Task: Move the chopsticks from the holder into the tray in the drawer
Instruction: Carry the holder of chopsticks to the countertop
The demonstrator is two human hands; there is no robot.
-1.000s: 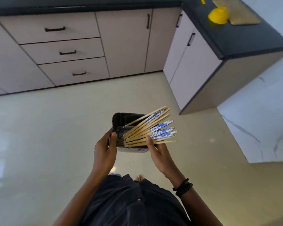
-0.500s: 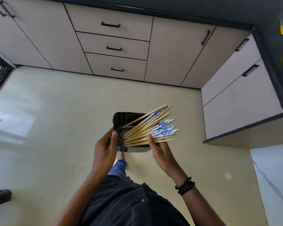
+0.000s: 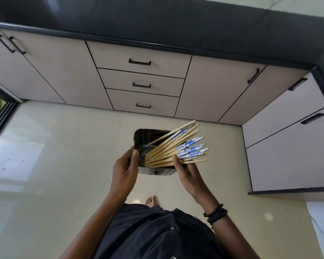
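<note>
The left hand (image 3: 125,165) is gripping a glossy black square holder (image 3: 145,136); the right hand (image 3: 188,173) is pinching slender wooden chopsticks (image 3: 168,146) (blue-patterned ends).

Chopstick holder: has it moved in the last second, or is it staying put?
Yes. The holder has been carried towards the three drawers: they were off to its left, now they lie straight ahead and nearer.

The black square plastic holder (image 3: 141,136) sat between the fingers of the left hand (image 3: 124,171) and the right hand (image 3: 188,173). The wooden blue-patterned chopsticks (image 3: 176,146) stood in it, fanning rightward over the right fingers. The pale stacked drawers (image 3: 140,82) lay beyond the fingertips.
</note>
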